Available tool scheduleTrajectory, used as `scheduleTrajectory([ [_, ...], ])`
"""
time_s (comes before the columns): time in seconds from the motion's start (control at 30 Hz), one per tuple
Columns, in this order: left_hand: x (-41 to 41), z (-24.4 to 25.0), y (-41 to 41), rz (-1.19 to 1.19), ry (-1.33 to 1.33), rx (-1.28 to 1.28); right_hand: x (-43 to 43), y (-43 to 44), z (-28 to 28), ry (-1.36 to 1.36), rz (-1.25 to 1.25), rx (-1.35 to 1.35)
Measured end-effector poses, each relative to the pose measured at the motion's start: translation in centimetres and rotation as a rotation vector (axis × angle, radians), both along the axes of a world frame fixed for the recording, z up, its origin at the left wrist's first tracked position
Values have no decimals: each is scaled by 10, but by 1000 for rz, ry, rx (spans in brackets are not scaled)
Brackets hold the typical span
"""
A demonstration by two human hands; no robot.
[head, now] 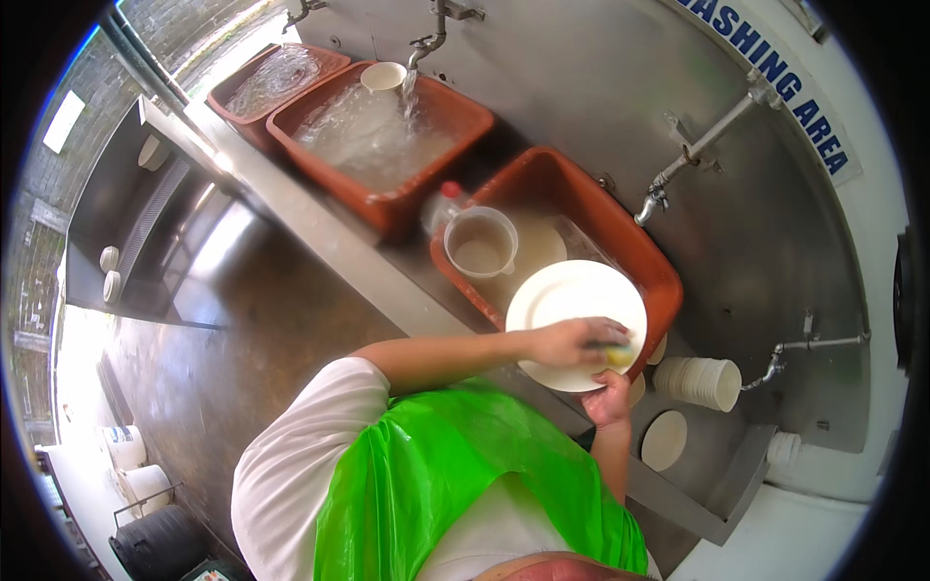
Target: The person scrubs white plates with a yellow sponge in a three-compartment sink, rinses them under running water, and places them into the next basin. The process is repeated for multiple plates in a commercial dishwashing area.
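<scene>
A round white plate (559, 290) is tilted over the near right part of an orange-brown plastic tub (657, 279). My left hand (574, 341) presses a yellow and green sponge (619, 354) on the plate's face; the fingers are blurred. On the near rim of the plate, my right hand (610, 399) grips with its thumb on top. A clear plastic measuring jug (481, 243) stands in the tub's left part, beside a submerged pale plate (541, 247) in cloudy water. Behind the jug is a blurred clear bottle with a red cap (450, 190).
Water runs from a tap (421, 52) into another tub (378, 196), where a white bowl (383, 75) floats. A third tub (276, 116) adjoins it. Right of my hands lie a row of stacked white dishes (697, 383) and a loose plate (664, 441). A metal counter edge (349, 269) runs before me.
</scene>
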State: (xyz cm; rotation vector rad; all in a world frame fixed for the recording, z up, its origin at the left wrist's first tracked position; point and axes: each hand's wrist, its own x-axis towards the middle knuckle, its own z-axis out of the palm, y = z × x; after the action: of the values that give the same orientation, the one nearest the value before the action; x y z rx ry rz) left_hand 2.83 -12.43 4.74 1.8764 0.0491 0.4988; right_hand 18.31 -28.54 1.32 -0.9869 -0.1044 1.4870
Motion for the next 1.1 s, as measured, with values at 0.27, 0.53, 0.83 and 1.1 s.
scheduleTrajectory([
  [0.27,19,4,53,418,185,556,-63,-10,-7,-330,19,162],
  [0.53,-11,-16,14,11,-150,489,-52,18,6,-135,-113,106],
  [0.83,-8,-21,48,266,127,229,-48,27,-3,26,73,300],
  [1.1,-42,-30,38,194,-20,508,-5,24,-17,-104,-290,141],
])
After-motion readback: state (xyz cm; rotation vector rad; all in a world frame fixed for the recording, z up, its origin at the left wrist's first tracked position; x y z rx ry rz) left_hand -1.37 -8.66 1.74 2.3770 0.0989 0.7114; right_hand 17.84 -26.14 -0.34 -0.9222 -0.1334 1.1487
